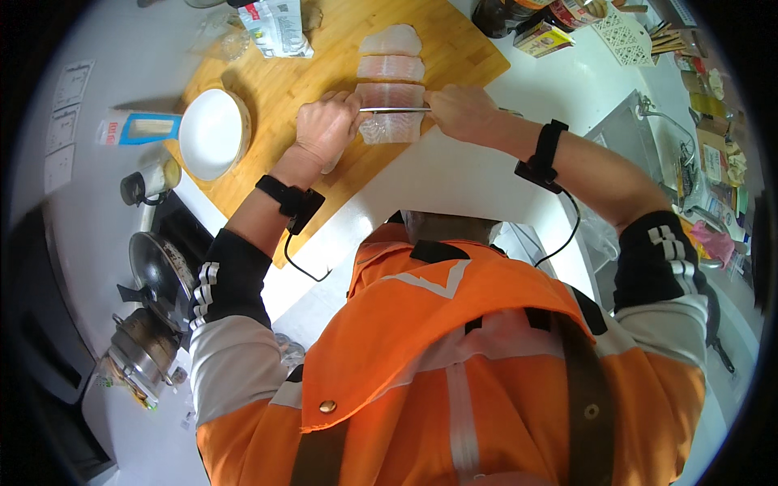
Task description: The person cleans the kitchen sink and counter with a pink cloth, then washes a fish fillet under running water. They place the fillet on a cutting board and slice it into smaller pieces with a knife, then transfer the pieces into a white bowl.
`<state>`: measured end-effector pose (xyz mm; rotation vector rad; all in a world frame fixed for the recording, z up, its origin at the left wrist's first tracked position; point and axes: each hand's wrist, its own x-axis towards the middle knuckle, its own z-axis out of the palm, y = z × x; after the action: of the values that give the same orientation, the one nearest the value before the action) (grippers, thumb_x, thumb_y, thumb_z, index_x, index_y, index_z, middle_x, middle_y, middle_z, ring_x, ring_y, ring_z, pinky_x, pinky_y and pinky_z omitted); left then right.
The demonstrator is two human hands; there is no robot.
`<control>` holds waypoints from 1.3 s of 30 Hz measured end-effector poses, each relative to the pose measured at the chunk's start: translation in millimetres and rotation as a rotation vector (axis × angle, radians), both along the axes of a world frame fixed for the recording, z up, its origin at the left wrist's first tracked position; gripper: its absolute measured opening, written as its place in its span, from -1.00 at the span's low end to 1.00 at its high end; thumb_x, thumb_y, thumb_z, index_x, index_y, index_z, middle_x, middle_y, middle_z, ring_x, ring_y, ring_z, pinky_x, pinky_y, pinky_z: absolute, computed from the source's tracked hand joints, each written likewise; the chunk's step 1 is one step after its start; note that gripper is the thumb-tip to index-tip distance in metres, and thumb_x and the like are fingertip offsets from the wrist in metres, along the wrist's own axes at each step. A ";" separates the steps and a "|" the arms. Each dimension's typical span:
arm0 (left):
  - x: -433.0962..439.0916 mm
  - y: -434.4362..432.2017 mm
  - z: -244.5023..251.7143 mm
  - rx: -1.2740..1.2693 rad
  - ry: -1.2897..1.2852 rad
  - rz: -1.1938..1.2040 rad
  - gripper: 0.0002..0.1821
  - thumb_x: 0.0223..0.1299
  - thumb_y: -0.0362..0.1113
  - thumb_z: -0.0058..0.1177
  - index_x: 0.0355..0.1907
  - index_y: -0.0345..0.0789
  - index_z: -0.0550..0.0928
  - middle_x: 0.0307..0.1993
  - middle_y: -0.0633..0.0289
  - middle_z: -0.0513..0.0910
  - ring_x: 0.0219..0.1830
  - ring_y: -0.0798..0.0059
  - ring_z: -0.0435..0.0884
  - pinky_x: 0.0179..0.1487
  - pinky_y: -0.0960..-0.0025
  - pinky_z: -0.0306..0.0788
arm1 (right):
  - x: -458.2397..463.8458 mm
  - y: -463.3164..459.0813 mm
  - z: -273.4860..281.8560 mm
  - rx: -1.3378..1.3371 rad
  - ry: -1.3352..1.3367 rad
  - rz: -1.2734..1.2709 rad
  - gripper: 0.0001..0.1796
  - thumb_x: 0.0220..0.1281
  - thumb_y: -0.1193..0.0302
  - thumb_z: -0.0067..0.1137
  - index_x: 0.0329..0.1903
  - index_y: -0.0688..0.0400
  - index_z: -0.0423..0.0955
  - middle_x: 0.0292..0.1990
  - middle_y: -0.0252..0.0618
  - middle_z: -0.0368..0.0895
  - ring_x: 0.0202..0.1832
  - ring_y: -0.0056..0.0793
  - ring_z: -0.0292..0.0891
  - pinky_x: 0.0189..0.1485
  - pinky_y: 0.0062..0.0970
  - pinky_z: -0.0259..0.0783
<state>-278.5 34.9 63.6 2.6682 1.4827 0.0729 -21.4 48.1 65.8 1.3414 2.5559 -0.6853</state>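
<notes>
A kitchen knife (395,110) lies edge-on across a row of pale fish fillet pieces on the wooden cutting board (292,79). My right hand (465,112) is closed around its handle, the end of which sticks out past my wrist. At the other end of the blade, my left hand (328,121) has its fingers curled onto the tip. Beyond the blade are a fish piece (390,94), a pinkish one (390,68) and a rounded one (390,40). The nearest fish piece (392,129) is on my side. Another pale bit (332,163) shows partly under my left wrist.
Left on the board stands a white bowl (213,135), beside a blue-and-clear package (149,128). A printed pouch (276,27) and a clear glass (234,44) are at the back. Bottles (501,15) and a yellow box (543,40) stand right; a sink (629,130) lies beyond my right arm.
</notes>
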 end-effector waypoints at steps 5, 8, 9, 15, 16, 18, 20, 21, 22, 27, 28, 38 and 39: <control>5.2 0.0 10.4 -0.008 -0.029 0.023 -0.67 0.16 0.02 0.14 -0.38 -0.22 0.55 -0.39 0.21 0.63 -0.32 0.20 0.64 -0.34 0.19 0.49 | 0.0 -0.9 0.7 0.026 0.006 -0.030 -0.79 0.24 0.28 0.11 -0.20 0.13 0.54 -0.31 -0.04 0.65 -0.19 -0.02 0.58 -0.16 -0.06 0.46; 7.8 -8.9 28.1 0.218 -0.097 -0.009 -0.66 0.13 -0.01 0.19 -0.22 -0.24 0.60 -0.26 0.14 0.63 -0.16 0.15 0.61 -0.13 0.21 0.49 | -0.9 -7.8 4.9 0.075 -0.005 -0.048 -0.79 0.24 0.26 0.10 -0.18 0.09 0.55 -0.30 -0.08 0.65 -0.19 -0.03 0.58 -0.16 -0.07 0.45; 7.5 -14.3 35.0 0.276 -0.112 -0.028 -0.63 0.12 -0.03 0.21 -0.15 -0.25 0.61 -0.21 0.12 0.63 -0.10 0.14 0.60 -0.05 0.22 0.49 | -0.3 -11.9 7.6 0.119 0.035 -0.044 -0.79 0.24 0.27 0.08 -0.20 0.10 0.56 -0.31 -0.08 0.66 -0.20 -0.03 0.59 -0.17 -0.07 0.46; -44.9 -73.2 65.8 0.417 -0.501 0.353 -0.65 0.13 -0.16 0.23 -0.08 -0.31 0.62 -0.09 0.03 0.60 0.00 0.07 0.56 0.07 0.19 0.45 | 18.7 -48.0 40.4 0.139 0.135 -0.262 -0.74 0.28 0.21 0.06 -0.13 0.07 0.56 -0.31 -0.10 0.67 -0.20 -0.06 0.59 -0.16 -0.10 0.46; -52.2 -86.9 61.1 0.332 -0.522 0.448 -0.65 0.14 -0.17 0.22 -0.08 -0.32 0.62 -0.10 0.03 0.60 0.00 0.08 0.57 0.06 0.19 0.44 | 27.1 -55.2 46.7 0.175 0.181 -0.300 -0.75 0.27 0.21 0.06 -0.13 0.06 0.56 -0.32 -0.09 0.67 -0.21 -0.06 0.60 -0.17 -0.10 0.47; -56.6 -118.0 41.3 0.190 -0.596 0.624 -0.67 0.16 -0.21 0.19 -0.07 -0.33 0.61 -0.10 0.01 0.60 -0.01 0.09 0.57 0.06 0.20 0.44 | 45.3 -69.1 55.0 0.238 0.218 -0.385 -0.74 0.27 0.21 0.06 -0.09 0.04 0.56 -0.33 -0.08 0.68 -0.23 -0.06 0.61 -0.17 -0.11 0.48; -51.9 -145.6 17.0 0.091 -0.631 0.694 -0.67 0.17 -0.23 0.17 -0.06 -0.36 0.61 -0.11 -0.01 0.60 -0.03 0.12 0.58 0.04 0.21 0.45 | 63.9 -81.5 55.7 0.291 0.207 -0.490 -0.70 0.28 0.20 0.06 -0.01 0.01 0.55 -0.35 -0.08 0.68 -0.25 -0.05 0.62 -0.18 -0.11 0.49; -48.3 -156.5 5.6 0.086 -0.655 0.694 -0.68 0.17 -0.24 0.18 -0.06 -0.37 0.61 -0.12 0.01 0.61 -0.06 0.15 0.59 0.03 0.23 0.45 | 72.7 -87.3 52.9 0.307 0.193 -0.508 -0.69 0.28 0.20 0.06 0.02 -0.01 0.54 -0.36 -0.08 0.68 -0.27 -0.05 0.62 -0.20 -0.12 0.49; -42.6 -165.6 -5.2 0.055 -0.669 0.714 -0.68 0.17 -0.26 0.20 -0.06 -0.37 0.61 -0.13 0.03 0.63 -0.08 0.18 0.60 0.02 0.25 0.46 | 81.3 -93.2 48.3 0.323 0.179 -0.527 -0.67 0.29 0.19 0.06 0.05 -0.03 0.54 -0.37 -0.08 0.68 -0.28 -0.04 0.61 -0.22 -0.13 0.49; -22.6 -178.0 -28.7 -0.068 -0.715 0.762 -0.66 0.16 -0.26 0.20 -0.04 -0.38 0.61 -0.13 0.03 0.64 -0.11 0.23 0.62 0.00 0.27 0.48 | 106.6 -112.1 8.1 0.404 0.096 -0.563 -0.58 0.24 0.25 0.12 0.17 -0.12 0.47 -0.38 -0.08 0.66 -0.30 -0.06 0.62 -0.24 -0.12 0.51; -20.1 -177.0 -28.6 -0.087 -0.702 0.775 -0.65 0.16 -0.26 0.19 -0.03 -0.38 0.60 -0.11 0.02 0.63 -0.11 0.21 0.62 -0.01 0.26 0.48 | 108.8 -113.5 -0.2 0.427 0.077 -0.574 -0.56 0.23 0.26 0.13 0.19 -0.14 0.45 -0.38 -0.09 0.65 -0.30 -0.07 0.62 -0.24 -0.12 0.51; 0.7 -178.3 -29.5 -0.148 -0.702 0.766 -0.63 0.18 -0.26 0.17 0.01 -0.40 0.60 -0.11 0.05 0.67 -0.12 0.30 0.63 0.01 0.31 0.50 | 112.8 -113.7 -68.6 0.355 0.097 -0.692 -0.38 0.21 0.31 0.12 0.35 -0.22 0.22 -0.11 -0.08 0.55 -0.12 -0.04 0.56 -0.13 -0.09 0.50; 1.2 -180.3 -30.3 -0.164 -0.692 0.778 -0.63 0.18 -0.27 0.17 0.01 -0.40 0.60 -0.11 0.05 0.67 -0.12 0.30 0.63 0.01 0.31 0.50 | 111.6 -113.5 -73.5 0.342 0.100 -0.698 -0.37 0.21 0.31 0.14 0.35 -0.20 0.21 -0.10 -0.07 0.53 -0.10 -0.03 0.56 -0.12 -0.09 0.50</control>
<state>-277.3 -145.4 33.3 1.5272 1.9815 0.7788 90.1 -65.5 -7.7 2.4141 2.3163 -0.4115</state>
